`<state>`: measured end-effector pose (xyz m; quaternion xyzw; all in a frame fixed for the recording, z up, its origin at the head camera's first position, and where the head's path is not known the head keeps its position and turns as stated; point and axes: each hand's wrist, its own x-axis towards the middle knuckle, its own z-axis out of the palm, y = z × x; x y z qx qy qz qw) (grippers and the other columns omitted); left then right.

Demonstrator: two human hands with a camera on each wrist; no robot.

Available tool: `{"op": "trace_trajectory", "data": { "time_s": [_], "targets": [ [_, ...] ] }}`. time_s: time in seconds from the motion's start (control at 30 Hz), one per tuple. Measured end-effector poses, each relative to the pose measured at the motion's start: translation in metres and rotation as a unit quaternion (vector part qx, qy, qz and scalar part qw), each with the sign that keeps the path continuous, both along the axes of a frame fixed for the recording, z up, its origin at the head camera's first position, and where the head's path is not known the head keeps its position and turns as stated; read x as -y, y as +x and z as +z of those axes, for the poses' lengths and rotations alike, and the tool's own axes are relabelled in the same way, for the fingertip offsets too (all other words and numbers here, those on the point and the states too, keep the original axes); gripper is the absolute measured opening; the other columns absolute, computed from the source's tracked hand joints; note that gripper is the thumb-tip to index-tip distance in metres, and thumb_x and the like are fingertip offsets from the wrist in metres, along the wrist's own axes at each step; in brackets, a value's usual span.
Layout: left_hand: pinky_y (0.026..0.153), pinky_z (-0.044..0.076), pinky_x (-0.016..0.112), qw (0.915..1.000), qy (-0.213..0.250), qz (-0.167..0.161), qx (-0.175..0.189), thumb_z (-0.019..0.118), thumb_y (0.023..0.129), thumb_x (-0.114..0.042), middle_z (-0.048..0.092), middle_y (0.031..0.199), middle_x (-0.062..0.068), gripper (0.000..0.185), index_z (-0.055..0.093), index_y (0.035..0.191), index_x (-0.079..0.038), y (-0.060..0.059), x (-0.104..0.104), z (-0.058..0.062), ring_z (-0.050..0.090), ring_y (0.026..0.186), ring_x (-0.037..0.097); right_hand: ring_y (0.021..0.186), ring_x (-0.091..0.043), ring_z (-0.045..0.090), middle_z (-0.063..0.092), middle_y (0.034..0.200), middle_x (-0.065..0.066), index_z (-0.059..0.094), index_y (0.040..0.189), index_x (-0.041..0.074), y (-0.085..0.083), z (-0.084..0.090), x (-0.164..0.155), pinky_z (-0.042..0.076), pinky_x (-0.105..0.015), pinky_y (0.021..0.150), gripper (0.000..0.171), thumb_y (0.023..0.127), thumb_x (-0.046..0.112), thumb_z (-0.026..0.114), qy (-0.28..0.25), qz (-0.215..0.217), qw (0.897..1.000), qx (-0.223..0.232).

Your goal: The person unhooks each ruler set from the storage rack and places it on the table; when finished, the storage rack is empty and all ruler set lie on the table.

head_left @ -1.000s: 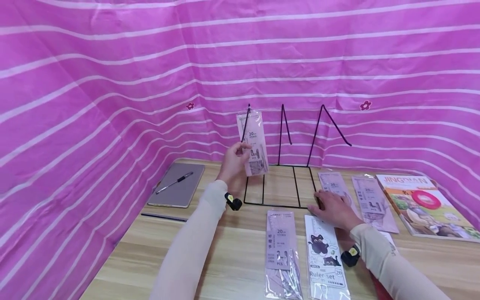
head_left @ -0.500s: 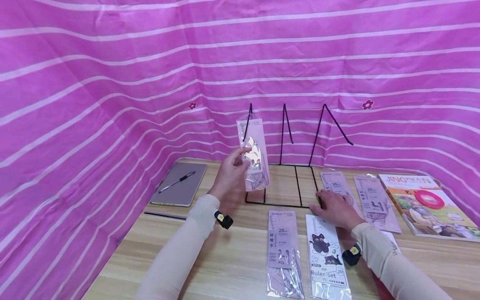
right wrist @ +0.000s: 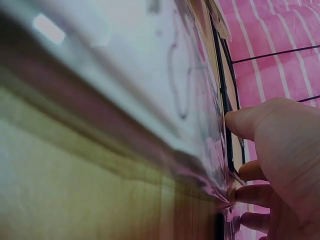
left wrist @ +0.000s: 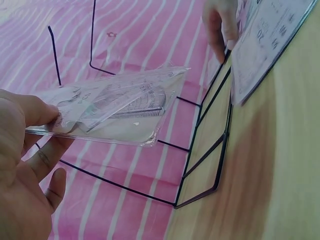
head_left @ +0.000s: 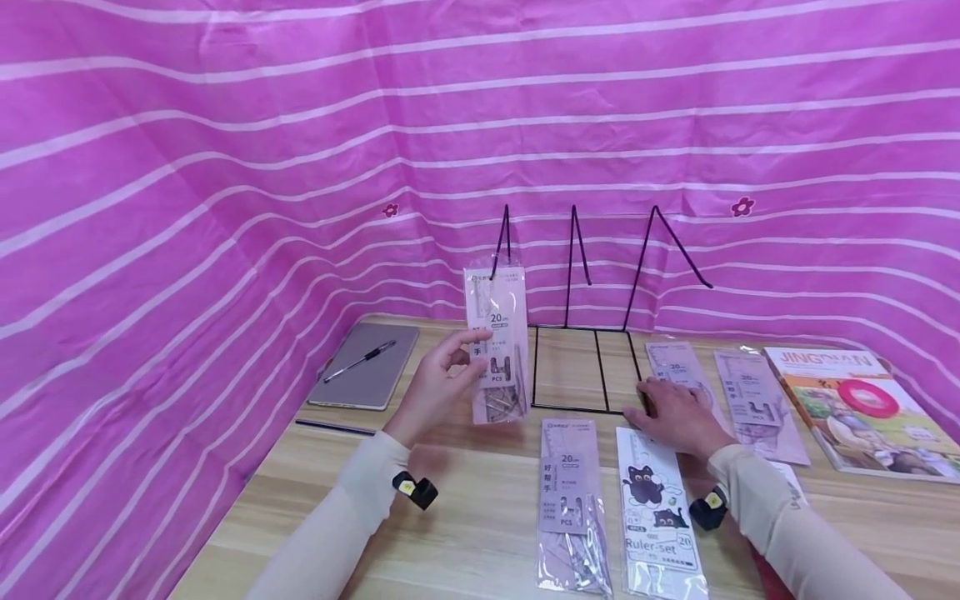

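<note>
While your left hand (head_left: 435, 392) pinches the clear plastic pack with a pale pink ruler-set card (head_left: 495, 346) between thumb and fingers, the pack stands upright in the air just in front of the black wire divider rack (head_left: 585, 367), at its left end, so the printed face is toward you and the long edge lines up with the rack's slots. From the left wrist view the pack (left wrist: 115, 107) sits flat across your fingers (left wrist: 42, 160), held by one end only, the other end free. Your right hand (head_left: 675, 412) lies spread, palm down, on the wooden tabletop (head_left: 465, 517), fingertips touching the rack's front right corner, likely bracing it. Two more packs lie flat near you: a pink-card pack (head_left: 572, 500) and a cat-print ruler-set pack (head_left: 656, 512). Further right lie two packs and a colourful book (head_left: 855, 408); far left, a grey notebook with a pen (head_left: 367, 375).
</note>
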<state>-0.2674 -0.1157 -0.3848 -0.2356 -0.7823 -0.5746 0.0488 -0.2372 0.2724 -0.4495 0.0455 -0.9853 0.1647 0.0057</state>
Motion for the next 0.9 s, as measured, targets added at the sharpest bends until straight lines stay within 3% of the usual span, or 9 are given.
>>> {"op": "trace_trajectory", "data": {
  "time_s": [0.2, 0.5, 0.7, 0.9],
  "targets": [
    [0.088, 0.063, 0.034, 0.9999, -0.010, -0.013, -0.003, 0.068, 0.104, -0.024, 0.066, 0.138, -0.002, 0.039, 0.063, 0.142, -0.034, 0.019, 0.008, -0.002, 0.069, 0.111, 0.022, 0.143, -0.058, 0.041, 0.051, 0.152, -0.033, 0.050, 0.152, -0.001, 0.000, 0.001, -0.002, 0.020, -0.076, 0.116, 0.075, 0.100, 0.052, 0.066, 0.005, 0.001, 1.000, 0.000],
    [0.087, 0.064, 0.034, 0.9997, 0.002, -0.025, 0.000, 0.068, 0.104, -0.024, 0.069, 0.134, 0.000, 0.039, 0.063, 0.142, -0.030, 0.046, 0.017, -0.002, 0.070, 0.106, 0.020, 0.140, -0.057, 0.045, 0.055, 0.148, -0.033, 0.051, 0.151, -0.001, -0.001, 0.003, 0.000, 0.022, -0.075, 0.115, 0.074, 0.100, 0.051, 0.066, 0.006, 0.006, 1.000, -0.002],
    [0.094, 0.062, 0.034, 0.9995, 0.009, -0.029, -0.012, 0.068, 0.104, -0.021, 0.067, 0.138, -0.001, 0.038, 0.063, 0.142, -0.028, 0.063, 0.024, -0.005, 0.069, 0.105, 0.016, 0.140, -0.056, 0.045, 0.055, 0.148, -0.033, 0.051, 0.150, -0.001, -0.001, 0.005, 0.000, 0.022, -0.076, 0.115, 0.075, 0.099, 0.051, 0.067, 0.005, 0.005, 1.000, 0.002],
    [0.093, 0.062, 0.034, 0.9987, 0.000, -0.049, 0.013, 0.068, 0.103, -0.021, 0.071, 0.129, 0.004, 0.041, 0.062, 0.144, -0.025, 0.079, 0.030, -0.010, 0.071, 0.103, 0.017, 0.140, -0.057, 0.045, 0.055, 0.148, -0.033, 0.051, 0.150, -0.002, -0.001, 0.005, 0.000, 0.023, -0.076, 0.114, 0.075, 0.100, 0.052, 0.066, 0.006, 0.005, 1.000, 0.009]
  ]
}}
